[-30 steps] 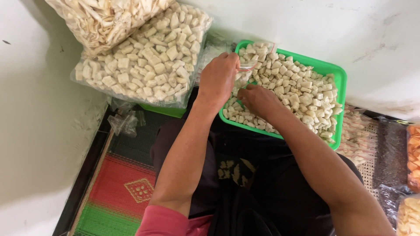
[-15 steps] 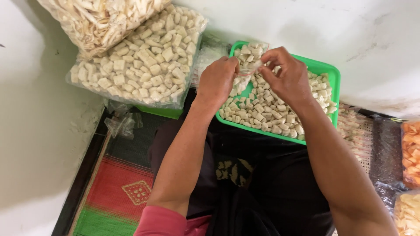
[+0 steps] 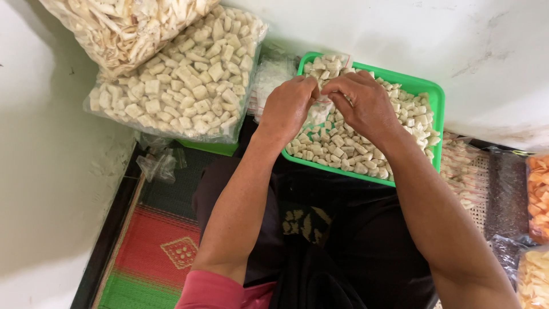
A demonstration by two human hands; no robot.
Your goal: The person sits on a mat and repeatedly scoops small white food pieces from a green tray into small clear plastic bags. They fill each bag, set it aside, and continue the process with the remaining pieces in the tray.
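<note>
A green tray point(image 3: 437, 100) on my lap holds many small pale cube-shaped snacks point(image 3: 349, 151). Above its middle my left hand point(image 3: 289, 109) and my right hand point(image 3: 363, 103) meet, both pinching a small clear plastic bag point(image 3: 321, 86) partly filled with the same cubes. The bag's mouth is hidden between my fingers. My forearms reach in from the bottom of the view.
A big clear sack of the same cubes point(image 3: 183, 80) lies at the upper left, with a sack of pale strips point(image 3: 123, 26) behind it. Empty small bags point(image 3: 157, 166) lie on a woven mat point(image 3: 154, 252). Packed snack bags point(image 3: 537, 197) line the right edge.
My right hand rose out of the loose cubes and joined the left at the small bag. Both hands now hold it closer together over the tray.
</note>
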